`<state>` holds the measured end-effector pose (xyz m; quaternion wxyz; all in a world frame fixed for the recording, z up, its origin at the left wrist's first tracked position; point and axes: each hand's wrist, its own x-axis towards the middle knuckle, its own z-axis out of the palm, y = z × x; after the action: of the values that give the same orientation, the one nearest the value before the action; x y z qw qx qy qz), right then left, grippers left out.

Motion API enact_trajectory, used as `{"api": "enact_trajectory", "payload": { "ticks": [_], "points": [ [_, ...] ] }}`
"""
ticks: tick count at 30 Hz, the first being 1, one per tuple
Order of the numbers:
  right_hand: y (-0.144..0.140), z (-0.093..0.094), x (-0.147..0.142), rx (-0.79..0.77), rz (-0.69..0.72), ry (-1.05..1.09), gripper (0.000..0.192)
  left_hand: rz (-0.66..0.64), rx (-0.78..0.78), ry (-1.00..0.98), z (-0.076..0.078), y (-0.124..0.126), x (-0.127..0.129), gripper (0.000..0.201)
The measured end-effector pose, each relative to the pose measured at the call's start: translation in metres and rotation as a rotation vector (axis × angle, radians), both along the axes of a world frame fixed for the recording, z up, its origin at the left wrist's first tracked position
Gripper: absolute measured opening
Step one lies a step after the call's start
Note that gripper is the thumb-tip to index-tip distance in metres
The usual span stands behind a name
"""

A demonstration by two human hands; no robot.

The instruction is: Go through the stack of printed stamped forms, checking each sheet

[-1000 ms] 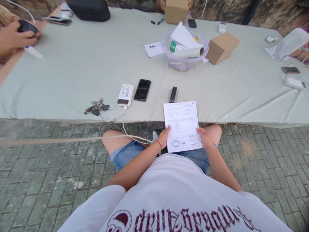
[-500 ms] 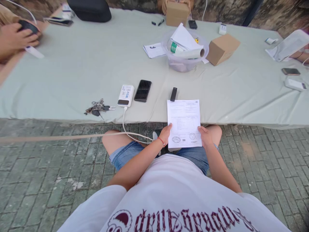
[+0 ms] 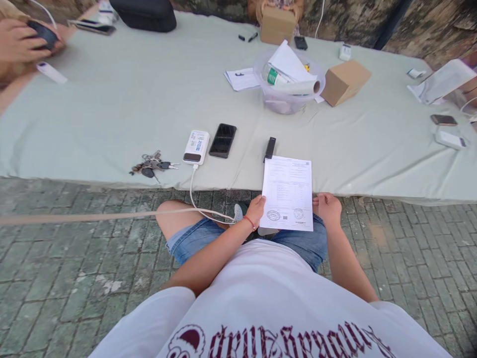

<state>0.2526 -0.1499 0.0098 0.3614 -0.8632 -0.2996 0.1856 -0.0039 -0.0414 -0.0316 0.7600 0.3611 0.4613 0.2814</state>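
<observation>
Behind everything, a stained wall (image 3: pixel 350 22) is rising past a cloth-covered table (image 3: pixel 112 109), with grey paving (image 3: pixel 59 278) showing below the near edge. In the head view, the printed sheet (image 3: pixel 287 191) is spanning that edge, its upper part lying over the cloth and its lower part hanging above the lap. The left hand (image 3: pixel 256 211) is pinching its lower left side, thumb on top. The right hand (image 3: pixel 328 209) is resting loosely curled just beside the other side; I cannot tell whether its fingertips are touching.

With perhaps only one side gripped, the sheet could be swinging or sagging, and a breeze could be bending its free side. Its top left corner is meeting a black stapler-like object (image 3: pixel 270 148), so a pull could be creasing that corner or nudging the object. A white cable (image 3: pixel 191 186) is dropping from the power bank (image 3: pixel 196 147) towards the left forearm (image 3: pixel 223 248); a sideways sweep could be catching it and dragging the power bank off.
</observation>
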Motion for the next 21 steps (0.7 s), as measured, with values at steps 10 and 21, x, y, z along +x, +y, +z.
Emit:
{"api": "enact_trajectory", "payload": {
  "ticks": [10,21],
  "points": [
    [0.129,0.041,-0.043,0.039,0.602,-0.285,0.045,0.015,-0.113,-0.034,0.014,-0.001,-0.006,0.044],
    [0.188,0.021,-0.073,-0.174,0.883,-0.506,0.083,-0.021,-0.147,-0.029,0.023,0.004,-0.019,0.036]
  ]
}}
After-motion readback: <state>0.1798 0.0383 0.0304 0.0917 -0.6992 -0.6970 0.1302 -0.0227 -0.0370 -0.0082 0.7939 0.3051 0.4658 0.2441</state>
